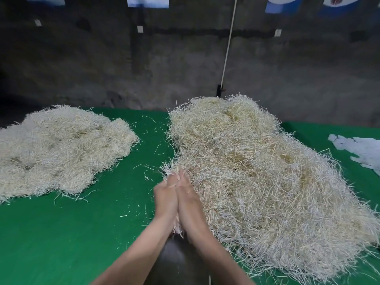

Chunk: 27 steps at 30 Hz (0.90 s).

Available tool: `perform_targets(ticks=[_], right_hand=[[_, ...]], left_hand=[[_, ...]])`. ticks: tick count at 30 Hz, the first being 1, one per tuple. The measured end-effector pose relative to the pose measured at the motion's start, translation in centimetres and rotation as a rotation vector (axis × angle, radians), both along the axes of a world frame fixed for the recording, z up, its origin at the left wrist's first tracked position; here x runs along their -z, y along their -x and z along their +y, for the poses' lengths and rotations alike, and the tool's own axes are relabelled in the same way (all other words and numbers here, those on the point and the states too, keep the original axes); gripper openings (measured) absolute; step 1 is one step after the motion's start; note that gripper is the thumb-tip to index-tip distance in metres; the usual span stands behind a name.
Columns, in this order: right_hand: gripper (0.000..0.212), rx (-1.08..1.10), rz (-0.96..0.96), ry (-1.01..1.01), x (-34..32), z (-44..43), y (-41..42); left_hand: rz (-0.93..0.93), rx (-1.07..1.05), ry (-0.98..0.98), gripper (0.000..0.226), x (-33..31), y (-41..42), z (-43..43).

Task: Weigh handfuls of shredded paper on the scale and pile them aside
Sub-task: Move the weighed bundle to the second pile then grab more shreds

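Head view. The large pile of shredded paper (267,182) on the green tabletop (72,233) serves as reference. At its near left edge, the left hand (165,199) and right hand (190,204) meet palm to palm, fingers roughly straight, pressing a handful of shreds (169,171) between them; strands project beyond the fingertips and below the wrists. The hands are motion-blurred. Just nearer than the hands lies a dark smooth surface (176,262), identity unclear. Left of the large pile, well apart, sits a smaller pile (61,149); loose strands lie between. Right of it lie torn white sheets (362,151). Behind it hangs a white cord (228,44).
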State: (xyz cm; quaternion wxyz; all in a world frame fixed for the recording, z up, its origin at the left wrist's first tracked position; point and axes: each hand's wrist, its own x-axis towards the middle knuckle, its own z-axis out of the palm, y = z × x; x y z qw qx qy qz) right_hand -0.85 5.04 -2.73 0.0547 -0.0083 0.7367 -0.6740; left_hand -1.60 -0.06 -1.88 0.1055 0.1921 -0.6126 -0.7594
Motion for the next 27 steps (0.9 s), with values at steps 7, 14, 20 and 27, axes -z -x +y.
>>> perform_targets(ticks=[7,14,20,27], right_hand=[[0.050,0.002,0.034,0.210,-0.8,1.2,1.2],[0.030,0.190,-0.166,0.431,-0.5,1.8,2.0],[0.043,0.346,-0.213,0.322,0.9,2.2,3.7],[0.015,0.193,0.417,-0.375,2.0,0.6,2.4]], left_hand=[[0.204,-0.001,0.297,0.023,0.2,0.3,0.1],[0.214,0.311,0.418,0.043,0.5,0.0,-0.4],[-0.127,0.313,-0.352,0.092,2.1,-1.2,0.1],[-0.064,0.080,-0.334,0.026,1.6,1.5,-1.0]])
